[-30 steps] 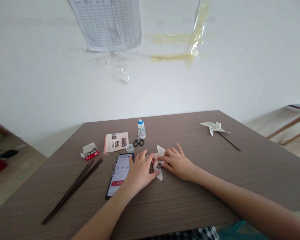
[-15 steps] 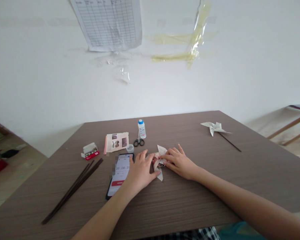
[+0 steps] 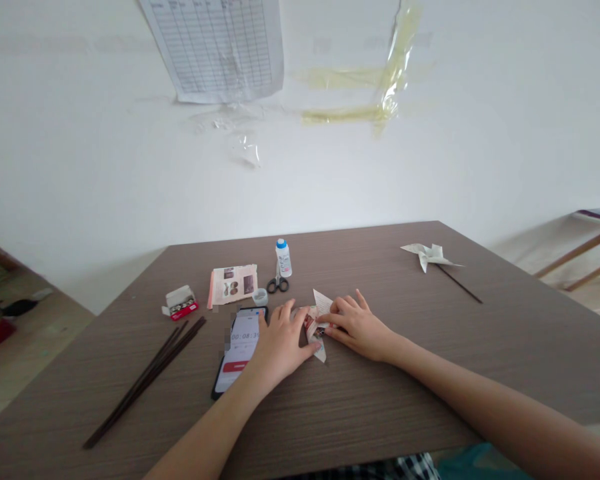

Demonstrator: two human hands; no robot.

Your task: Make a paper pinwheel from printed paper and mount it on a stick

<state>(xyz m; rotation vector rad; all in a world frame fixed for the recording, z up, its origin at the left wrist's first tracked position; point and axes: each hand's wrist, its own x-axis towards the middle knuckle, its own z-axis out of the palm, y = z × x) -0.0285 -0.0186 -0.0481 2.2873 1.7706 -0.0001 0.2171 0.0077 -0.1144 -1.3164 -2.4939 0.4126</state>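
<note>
A folded paper pinwheel (image 3: 322, 301) of printed paper lies on the table between my hands, one pointed blade to the back and another toward me. My left hand (image 3: 283, 343) holds its left side, thumb on the near blade and fingers arched over the far part. With bent fingers and thumb, my right hand (image 3: 354, 327) grips the right side near the middle. Fingers hide much of the pinwheel's centre. Beneath and beside my left hand is a phone (image 3: 237, 357) showing a running timer.
Behind my hands stand a glue bottle (image 3: 283, 259), scissors (image 3: 278, 285) and a small clear cup (image 3: 260, 297). Printed paper sheets (image 3: 233, 283), an open small box (image 3: 181, 303) and dark sticks (image 3: 147, 380) lie left. At right rests a pinwheel on a stick (image 3: 431, 256).
My right fingers have shifted slightly at the middle of the paper, and the back blade has tilted a little to the left. My left hand stays in place.
</note>
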